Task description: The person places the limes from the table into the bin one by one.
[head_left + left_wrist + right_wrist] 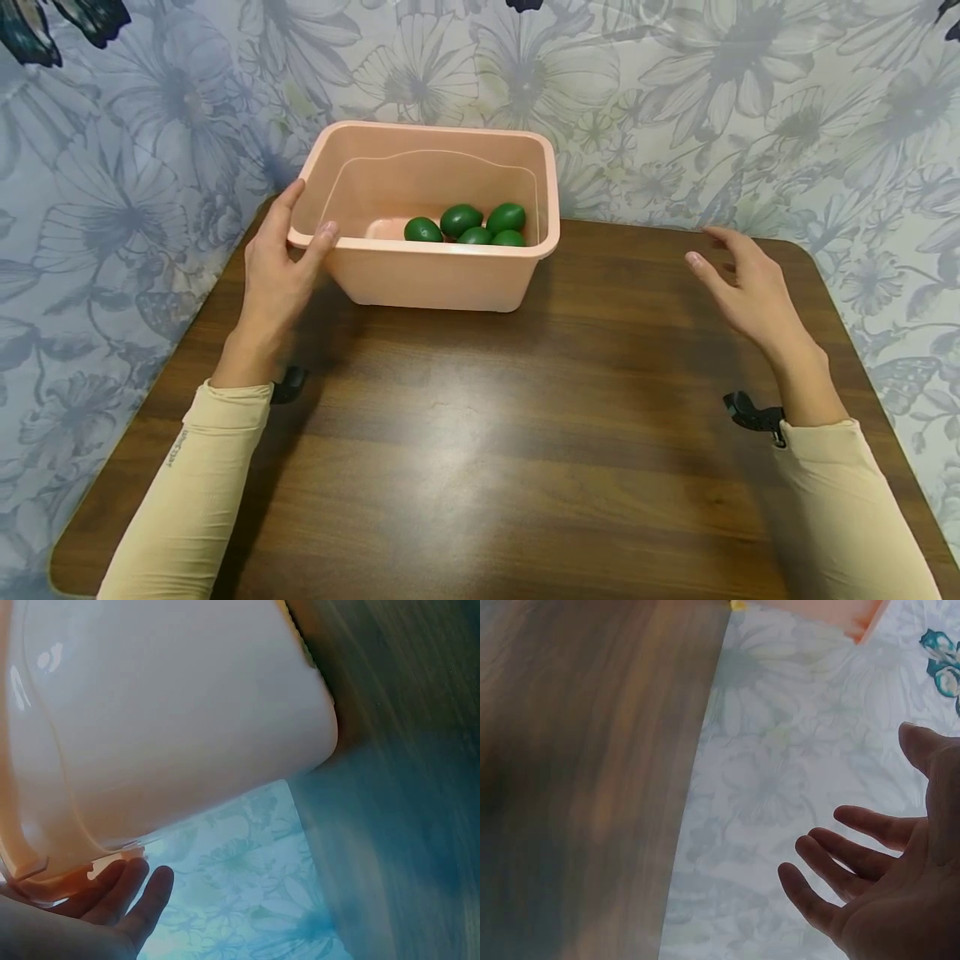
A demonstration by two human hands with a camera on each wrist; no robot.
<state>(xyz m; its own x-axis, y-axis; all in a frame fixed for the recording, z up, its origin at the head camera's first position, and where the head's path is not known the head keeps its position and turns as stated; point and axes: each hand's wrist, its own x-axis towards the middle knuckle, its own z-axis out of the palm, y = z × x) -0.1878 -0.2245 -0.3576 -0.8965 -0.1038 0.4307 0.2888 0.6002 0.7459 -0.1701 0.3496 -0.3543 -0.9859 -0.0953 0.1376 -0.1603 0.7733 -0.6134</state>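
A peach plastic tub (435,277) stands at the far side of the table. Inside, towards its right end, lie several glossy dark green oval objects (461,220); what kind they are I cannot tell. My left hand (277,258) holds the tub by its front left corner, thumb over the rim and fingers along the left side. In the left wrist view, the tub's wall (172,712) fills much of the picture, with the fingers (154,900) below its rim. My right hand (750,292) hovers over the table's right part, fingers relaxed and holding nothing.
The brown wooden table (465,467) has rounded corners and meets a flower-patterned wall covering (675,108) behind. Dark straps (753,415) sit at both wrists. In the right wrist view, a corner of the tub (825,616) shows at the top.
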